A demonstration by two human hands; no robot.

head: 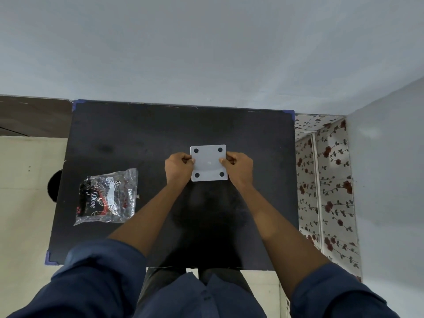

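Observation:
A flat white square plate (208, 164) with a black round pad near each of its corners is held over the middle of the black table (137, 134). My left hand (177, 167) pinches its left edge with curled fingers. My right hand (238, 166) pinches its right edge the same way. Whether the plate touches the table, I cannot tell.
A crinkled clear plastic bag (107, 196) with dark contents and a "Dove" label lies on the table's left part. A pale wall stands behind the table. A flower-patterned surface (325, 180) runs along the right side. A dark round object (55, 184) sits left of the table.

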